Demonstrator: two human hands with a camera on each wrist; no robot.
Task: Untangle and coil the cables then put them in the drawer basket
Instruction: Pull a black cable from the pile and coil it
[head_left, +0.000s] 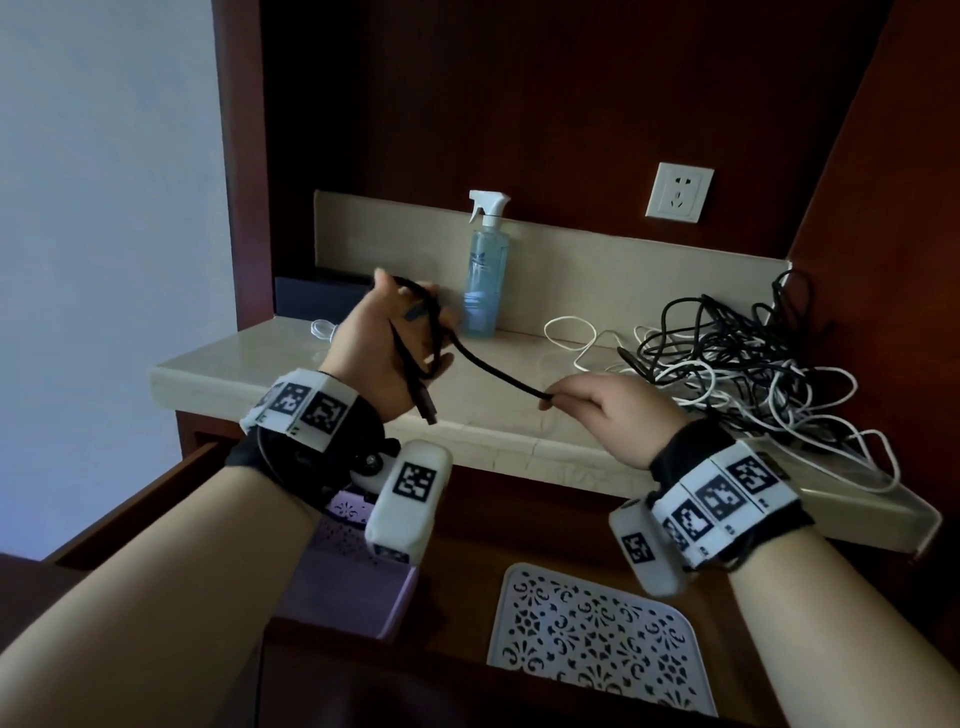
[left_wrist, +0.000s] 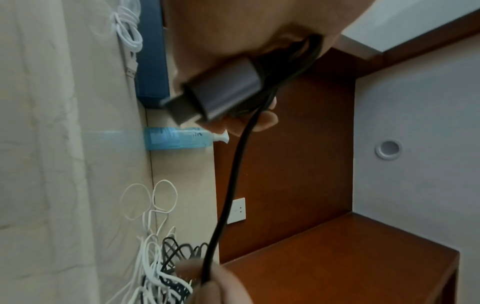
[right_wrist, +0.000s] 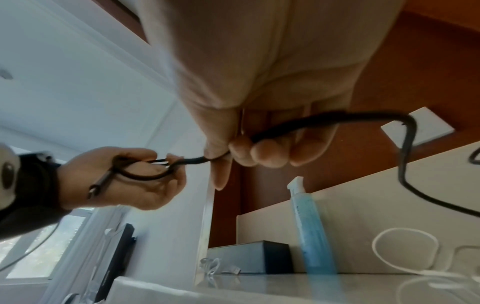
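My left hand (head_left: 384, 343) is raised over the counter's front edge and holds a loop of the black cable (head_left: 493, 371) wound around its fingers. The cable's grey plug (head_left: 427, 408) hangs below the palm and fills the left wrist view (left_wrist: 221, 92). My right hand (head_left: 602, 408) pinches the same cable (right_wrist: 311, 123) a short way to the right, so the cable sags between the hands. A tangle of black and white cables (head_left: 737, 374) lies on the counter's right side. In the open drawer below sits a white patterned basket (head_left: 592, 639).
A blue spray bottle (head_left: 485, 275) stands at the counter's back wall, under a white wall socket (head_left: 678, 192). A small coiled white cable (head_left: 324, 328) and a dark box (head_left: 317, 296) lie at the far left. A purple basket (head_left: 353, 587) sits in the drawer's left part.
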